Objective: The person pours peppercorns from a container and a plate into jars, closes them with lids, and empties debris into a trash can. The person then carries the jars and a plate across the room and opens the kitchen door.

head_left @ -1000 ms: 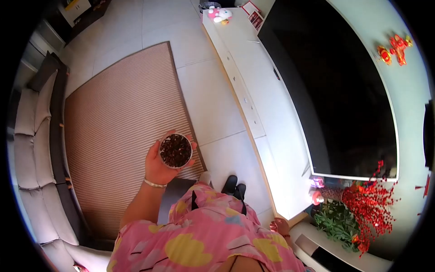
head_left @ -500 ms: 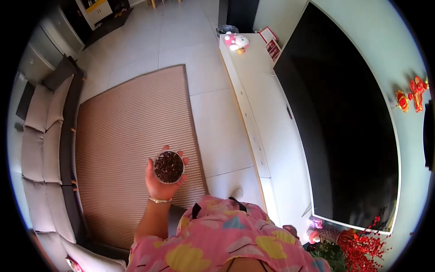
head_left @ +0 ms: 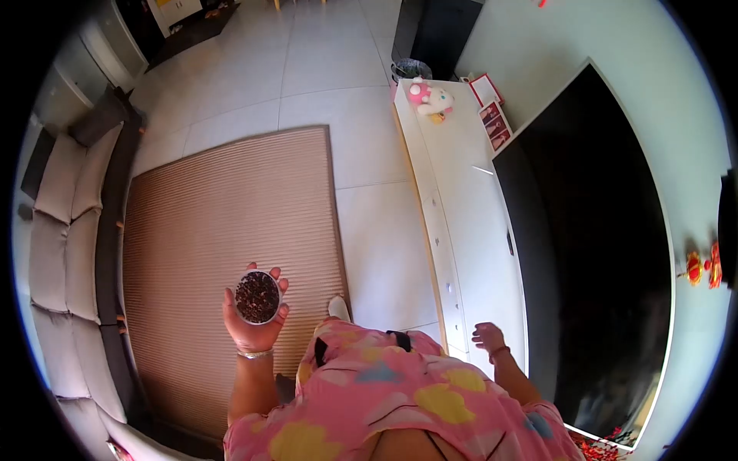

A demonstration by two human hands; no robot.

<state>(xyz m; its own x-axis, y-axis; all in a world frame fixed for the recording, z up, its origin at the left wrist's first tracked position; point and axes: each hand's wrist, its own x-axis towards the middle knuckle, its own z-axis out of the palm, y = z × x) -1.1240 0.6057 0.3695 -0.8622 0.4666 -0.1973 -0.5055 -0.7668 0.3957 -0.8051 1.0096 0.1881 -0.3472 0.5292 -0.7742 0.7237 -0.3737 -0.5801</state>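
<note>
A small round white cup (head_left: 241, 313) filled with dark, crumbly, soil-like material (head_left: 257, 297) rests in my left hand (head_left: 252, 335). The thumb and fingers wrap around its sides, and the filled top faces up. To the right, my right hand (head_left: 489, 336) hangs in front of the long white TV cabinet (head_left: 480, 230). Its fingers are loosely bent and somewhat apart, with nothing visible in them.
A brown ribbed rug (head_left: 231, 207) covers the tiled floor (head_left: 377, 230) ahead. Along the left runs a grey sofa (head_left: 58, 246). A large TV (head_left: 600, 246) stands above the cabinet, which carries a pink-and-white plush toy (head_left: 430, 98) and photo frames (head_left: 494, 125). A bin (head_left: 411, 69) sits beyond.
My view has moved forward along the cabinet. My right hand has come into view at the right. The cup in my left hand appears slightly lower and farther left, and a foot shows on the rug's edge.
</note>
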